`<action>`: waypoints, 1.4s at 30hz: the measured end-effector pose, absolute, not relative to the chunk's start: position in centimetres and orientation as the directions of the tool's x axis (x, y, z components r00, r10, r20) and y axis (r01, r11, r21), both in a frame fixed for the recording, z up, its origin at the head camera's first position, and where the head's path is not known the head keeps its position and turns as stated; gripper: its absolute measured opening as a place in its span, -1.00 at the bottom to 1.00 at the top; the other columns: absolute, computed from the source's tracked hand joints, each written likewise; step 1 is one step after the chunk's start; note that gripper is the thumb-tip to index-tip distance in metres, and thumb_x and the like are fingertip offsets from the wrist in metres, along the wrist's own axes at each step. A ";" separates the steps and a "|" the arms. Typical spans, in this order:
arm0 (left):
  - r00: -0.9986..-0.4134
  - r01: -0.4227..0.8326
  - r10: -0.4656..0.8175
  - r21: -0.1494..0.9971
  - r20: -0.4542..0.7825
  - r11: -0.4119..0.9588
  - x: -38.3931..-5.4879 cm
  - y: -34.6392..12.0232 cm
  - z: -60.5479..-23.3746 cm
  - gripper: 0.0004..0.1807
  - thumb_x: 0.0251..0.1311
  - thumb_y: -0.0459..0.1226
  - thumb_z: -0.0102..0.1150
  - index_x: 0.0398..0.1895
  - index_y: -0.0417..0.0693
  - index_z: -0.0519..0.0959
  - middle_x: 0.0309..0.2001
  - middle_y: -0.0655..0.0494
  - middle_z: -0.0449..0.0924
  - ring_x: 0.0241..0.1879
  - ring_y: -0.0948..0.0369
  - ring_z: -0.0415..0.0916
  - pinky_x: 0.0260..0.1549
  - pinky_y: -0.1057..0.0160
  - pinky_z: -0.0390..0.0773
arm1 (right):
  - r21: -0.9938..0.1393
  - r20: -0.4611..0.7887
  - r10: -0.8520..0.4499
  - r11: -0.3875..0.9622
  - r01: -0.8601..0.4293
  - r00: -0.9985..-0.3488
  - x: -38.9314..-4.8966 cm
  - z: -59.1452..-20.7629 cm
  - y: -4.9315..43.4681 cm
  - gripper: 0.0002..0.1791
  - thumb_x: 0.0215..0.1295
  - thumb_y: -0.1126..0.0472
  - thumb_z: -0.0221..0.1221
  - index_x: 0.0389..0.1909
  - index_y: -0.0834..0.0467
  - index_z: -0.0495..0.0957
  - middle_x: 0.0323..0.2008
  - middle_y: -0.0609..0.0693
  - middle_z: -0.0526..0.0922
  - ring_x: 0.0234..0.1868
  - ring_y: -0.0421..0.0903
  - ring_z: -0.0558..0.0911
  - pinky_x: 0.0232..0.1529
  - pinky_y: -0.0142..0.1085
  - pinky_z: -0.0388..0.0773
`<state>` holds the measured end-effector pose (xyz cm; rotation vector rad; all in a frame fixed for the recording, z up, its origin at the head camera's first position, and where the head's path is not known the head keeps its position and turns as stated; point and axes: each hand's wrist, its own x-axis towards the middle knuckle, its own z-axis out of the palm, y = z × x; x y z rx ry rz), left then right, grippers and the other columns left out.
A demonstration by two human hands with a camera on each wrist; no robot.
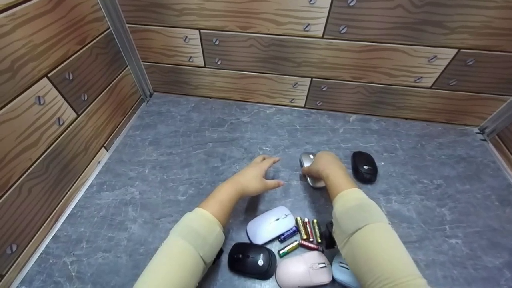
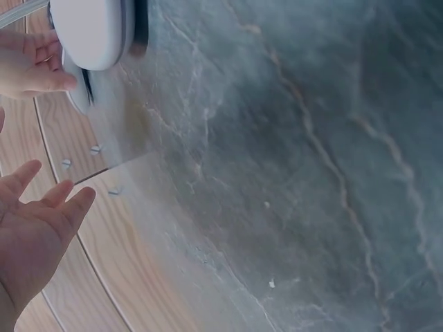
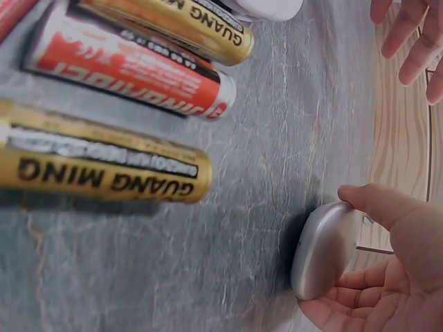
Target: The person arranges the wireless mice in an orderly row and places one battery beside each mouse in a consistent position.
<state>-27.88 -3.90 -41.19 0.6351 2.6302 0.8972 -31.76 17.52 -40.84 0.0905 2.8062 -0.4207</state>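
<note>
My right hand point(image 1: 326, 165) grips a silver computer mouse point(image 1: 307, 159) on the grey marbled surface. In the right wrist view the thumb lies along one side of this mouse point(image 3: 324, 249) and the fingers along the other. To its left, my left hand point(image 1: 255, 178) hovers with its fingers spread and nothing in them. The left wrist view also has that hand point(image 2: 38, 232) stretched out, apart from any object. A black mouse point(image 1: 364, 167) lies just right of my right hand.
Nearer me lie a white mouse point(image 1: 270, 225), a black mouse point(image 1: 252, 260), a pink mouse point(image 1: 300, 270) and a light blue mouse point(image 1: 342, 272) partly behind my right sleeve. Several batteries point(image 1: 308, 229) lie among them. Wood-patterned walls point(image 1: 256, 52) bound the surface.
</note>
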 end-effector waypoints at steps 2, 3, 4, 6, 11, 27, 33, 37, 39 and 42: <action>-0.862 0.315 0.492 0.632 -0.123 0.708 -27.9 -3.9 -41.2 -0.21 0.11 0.05 0.14 0.39 0.11 0.09 0.34 -0.01 0.07 0.28 0.04 0.13 0.25 0.04 0.12 | -0.274 -0.301 0.026 0.955 0.112 -0.953 -31.9 -40.9 17.5 -0.41 0.02 -0.07 0.22 -0.25 0.45 0.52 -0.24 0.33 0.56 -0.23 0.16 0.55 -0.09 -0.02 0.47; -0.862 0.314 0.491 0.631 -0.123 0.710 -27.9 -4.0 -41.2 -0.20 0.11 0.05 0.14 0.39 0.11 0.09 0.35 -0.01 0.07 0.29 0.04 0.13 0.25 0.04 0.12 | -0.274 -0.300 0.030 0.955 0.116 -0.954 -32.0 -40.9 17.5 -0.41 0.02 -0.07 0.21 -0.24 0.45 0.52 -0.22 0.34 0.56 -0.22 0.16 0.55 -0.09 -0.01 0.47; -0.862 0.314 0.491 0.631 -0.123 0.710 -27.9 -4.0 -41.2 -0.20 0.11 0.05 0.14 0.39 0.11 0.09 0.35 -0.01 0.07 0.29 0.04 0.13 0.25 0.04 0.12 | -0.274 -0.299 0.036 0.954 0.122 -0.954 -32.1 -40.9 17.5 -0.40 0.03 -0.07 0.20 -0.22 0.45 0.52 -0.21 0.34 0.56 -0.20 0.17 0.54 -0.08 0.00 0.46; -0.863 0.314 0.491 0.631 -0.122 0.709 -27.9 -4.0 -41.3 -0.20 0.10 0.05 0.15 0.39 0.11 0.09 0.35 -0.01 0.06 0.29 0.03 0.13 0.25 0.03 0.12 | -0.275 -0.294 0.043 0.953 0.128 -0.955 -32.3 -41.0 17.5 -0.38 0.04 -0.07 0.19 -0.19 0.46 0.50 -0.18 0.36 0.54 -0.17 0.19 0.54 -0.07 0.01 0.46; -0.860 0.309 0.493 0.638 -0.130 0.706 -28.0 -3.9 -41.3 -0.20 0.11 0.05 0.14 0.39 0.10 0.08 0.36 -0.02 0.04 0.29 0.03 0.12 0.24 0.03 0.13 | -0.293 -0.268 0.061 0.946 0.142 -0.962 -32.7 -41.2 17.7 -0.36 0.02 -0.07 0.19 -0.15 0.48 0.48 -0.14 0.39 0.53 -0.15 0.21 0.53 -0.06 0.01 0.45; -0.865 0.298 0.483 0.631 -0.139 0.716 -28.4 -4.4 -41.5 -0.21 0.13 0.04 0.13 0.40 0.12 0.07 0.36 -0.04 0.04 0.29 0.03 0.11 0.24 0.01 0.13 | -0.301 -0.228 0.109 0.937 0.177 -0.967 -33.8 -42.3 17.2 -0.26 0.06 -0.16 0.21 -0.11 0.50 0.47 -0.11 0.38 0.53 -0.12 0.22 0.53 -0.03 0.00 0.44; -0.870 0.294 0.474 0.626 -0.139 0.723 -28.4 -4.2 -41.5 -0.21 0.12 0.05 0.12 0.39 0.14 0.08 0.35 -0.03 0.05 0.29 0.03 0.13 0.24 0.03 0.14 | -0.285 -0.217 0.110 0.943 0.170 -0.970 -34.0 -42.4 17.0 -0.23 0.08 -0.18 0.19 -0.10 0.52 0.46 -0.11 0.40 0.52 -0.11 0.22 0.53 -0.03 0.00 0.44; -0.868 0.294 0.476 0.628 -0.139 0.720 -28.5 -4.2 -41.5 -0.21 0.12 0.05 0.13 0.39 0.13 0.08 0.35 -0.03 0.05 0.28 0.03 0.14 0.23 0.03 0.15 | -0.273 -0.206 0.109 0.948 0.164 -0.973 -34.2 -42.5 17.0 -0.23 0.09 -0.19 0.18 -0.11 0.52 0.47 -0.11 0.41 0.52 -0.10 0.24 0.52 -0.02 0.01 0.43; -0.868 0.294 0.476 0.630 -0.139 0.719 -28.5 -4.2 -41.6 -0.22 0.12 0.04 0.13 0.39 0.13 0.08 0.36 -0.03 0.05 0.28 0.03 0.14 0.24 0.03 0.15 | -0.274 -0.199 0.105 0.949 0.158 -0.974 -34.2 -42.6 17.0 -0.24 0.09 -0.19 0.18 -0.11 0.52 0.47 -0.12 0.41 0.52 -0.10 0.24 0.52 -0.02 0.01 0.43; -0.867 0.295 0.478 0.631 -0.138 0.717 -28.5 -4.3 -41.6 -0.22 0.13 0.03 0.13 0.39 0.09 0.09 0.36 -0.04 0.04 0.28 0.03 0.13 0.24 0.03 0.15 | -0.282 -0.198 0.106 0.946 0.161 -0.974 -34.3 -42.7 16.9 -0.22 0.08 -0.20 0.17 -0.11 0.52 0.46 -0.12 0.40 0.52 -0.11 0.23 0.53 -0.03 0.01 0.44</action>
